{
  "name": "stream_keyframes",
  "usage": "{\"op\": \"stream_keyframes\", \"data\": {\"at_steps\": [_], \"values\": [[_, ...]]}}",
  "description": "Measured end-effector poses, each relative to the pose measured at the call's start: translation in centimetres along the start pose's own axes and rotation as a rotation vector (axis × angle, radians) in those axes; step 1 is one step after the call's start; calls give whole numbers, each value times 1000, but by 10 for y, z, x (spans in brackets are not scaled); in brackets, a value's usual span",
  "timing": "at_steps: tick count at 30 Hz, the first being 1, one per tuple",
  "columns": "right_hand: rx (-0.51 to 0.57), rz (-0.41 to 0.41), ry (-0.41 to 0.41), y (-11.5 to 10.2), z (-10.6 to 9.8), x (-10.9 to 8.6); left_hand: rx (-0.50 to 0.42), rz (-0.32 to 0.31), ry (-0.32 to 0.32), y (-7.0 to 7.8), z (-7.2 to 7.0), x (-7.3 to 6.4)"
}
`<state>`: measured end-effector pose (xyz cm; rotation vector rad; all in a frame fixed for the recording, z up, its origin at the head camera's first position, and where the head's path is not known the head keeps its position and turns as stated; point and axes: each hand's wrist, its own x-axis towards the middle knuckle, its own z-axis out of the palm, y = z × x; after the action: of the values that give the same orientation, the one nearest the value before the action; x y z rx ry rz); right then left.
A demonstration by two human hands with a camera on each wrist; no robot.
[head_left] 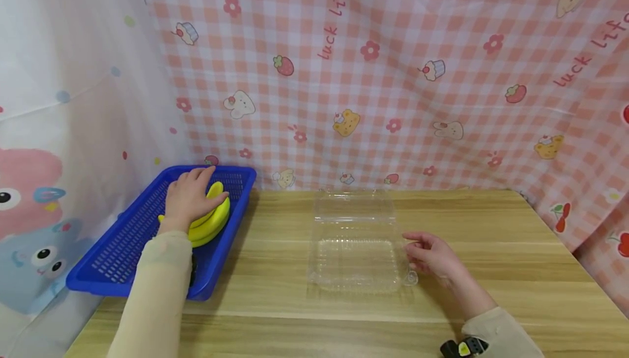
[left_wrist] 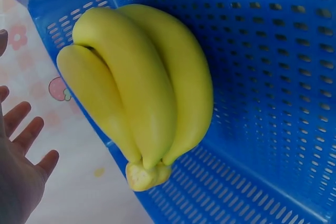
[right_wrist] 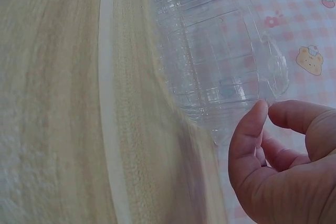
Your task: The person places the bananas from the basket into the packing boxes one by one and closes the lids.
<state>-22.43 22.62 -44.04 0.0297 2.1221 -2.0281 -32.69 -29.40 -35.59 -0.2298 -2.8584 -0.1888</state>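
A bunch of yellow bananas (head_left: pixel 214 226) lies in a blue plastic basket (head_left: pixel 88 284) on the left of the table. Over the bunch reaches my left hand (head_left: pixel 189 194), its fingers spread loosely. In the left wrist view, that hand (left_wrist: pixel 23 166) appears beside the bananas (left_wrist: pixel 142 82), with a gap between. A clear plastic clamshell box (head_left: pixel 356 265) stands mid-table with its lid raised toward the back. My right hand (head_left: pixel 432 257) is at the box's right edge. The right wrist view shows its thumb and index finger pinching the rim of the box (right_wrist: pixel 215 51).
Part of a dark object (head_left: pixel 193 270) shows in the basket, mostly behind the left sleeve. A checked pink curtain (head_left: pixel 304 96) hangs behind the wooden table (head_left: pixel 275 270), and a white printed curtain (head_left: pixel 98 101) hangs at the left.
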Motion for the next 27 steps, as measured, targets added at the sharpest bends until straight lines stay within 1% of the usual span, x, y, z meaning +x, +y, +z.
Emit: {"op": "stream_keyframes", "data": {"at_steps": [6,18,22,27], "values": [[-2,1,1,1,-1,1,-5,-28,-61,1,6,0],[-14,6,3,-1,-2,1,-32,-48,-97,-3,16,-2],[-24,0,3,0,-2,1,-39,-54,-127,-4,19,-3],[-26,-2,10,0,-2,1,-48,-49,-163,-4,19,-5]]}}
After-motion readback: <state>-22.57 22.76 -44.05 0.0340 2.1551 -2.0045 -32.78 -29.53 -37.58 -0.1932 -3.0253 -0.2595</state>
